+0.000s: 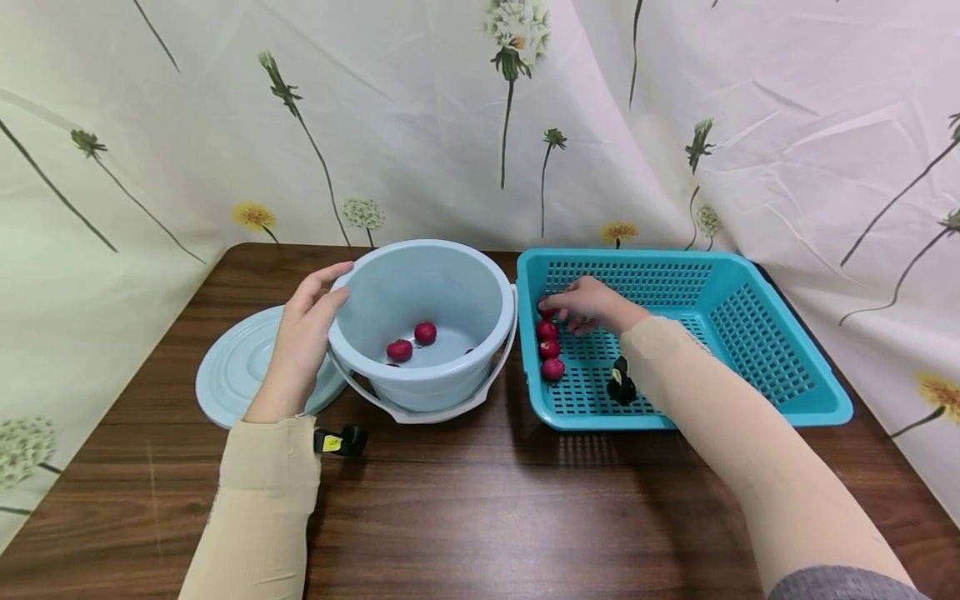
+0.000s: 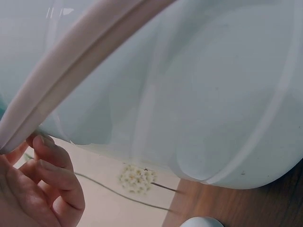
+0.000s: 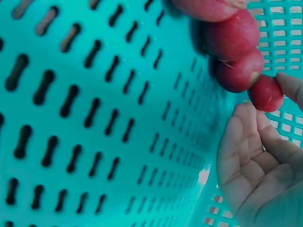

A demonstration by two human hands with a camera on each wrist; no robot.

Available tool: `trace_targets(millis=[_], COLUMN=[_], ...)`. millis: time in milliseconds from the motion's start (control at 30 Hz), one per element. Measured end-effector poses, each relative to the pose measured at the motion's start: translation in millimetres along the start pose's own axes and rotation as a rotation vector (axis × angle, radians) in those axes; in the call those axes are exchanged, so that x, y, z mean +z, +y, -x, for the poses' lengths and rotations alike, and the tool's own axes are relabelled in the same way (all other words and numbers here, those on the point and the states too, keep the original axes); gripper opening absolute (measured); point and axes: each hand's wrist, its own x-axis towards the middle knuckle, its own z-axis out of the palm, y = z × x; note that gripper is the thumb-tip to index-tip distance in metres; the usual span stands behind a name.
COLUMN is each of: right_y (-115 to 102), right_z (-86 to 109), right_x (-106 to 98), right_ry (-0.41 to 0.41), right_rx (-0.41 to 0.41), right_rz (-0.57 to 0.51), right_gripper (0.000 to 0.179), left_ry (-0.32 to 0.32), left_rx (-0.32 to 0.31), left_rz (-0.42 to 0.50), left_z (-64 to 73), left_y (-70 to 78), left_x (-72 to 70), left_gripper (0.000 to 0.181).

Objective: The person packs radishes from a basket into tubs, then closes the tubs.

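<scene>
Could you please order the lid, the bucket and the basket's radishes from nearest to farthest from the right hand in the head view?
1. Radishes: at the right hand, inside the basket.
2. Bucket: left of the basket.
3. Lid: left of the bucket.

Basket, turquoise (image 3: 120, 149), perforated: one. Red radishes (image 3: 233, 38), four visible, lay inside in a touching row; the end radish (image 3: 266, 94) was pinched by the right hand (image 3: 255, 170), palm uppermost.
</scene>
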Motion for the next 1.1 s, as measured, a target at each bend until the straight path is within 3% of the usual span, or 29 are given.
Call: trace_targets(millis=[567, 1100], right_y=[-7, -24], right_z=[3.9, 20.3], right_x=[-10, -19], right_ry=[-0.034, -0.043], right_rx=[-0.078, -0.150], right_rz=[-0.129, -0.269], right_gripper=[0.036, 0.031], left_ry=[0.002, -0.003], left_rx=[0.006, -0.018], left_rz=[-0.003, -0.005], left_z=[-0.7, 1.1], left_y=[-1.3, 1.2], left_x=[0.4, 0.6], left_gripper=[0.044, 0.046])
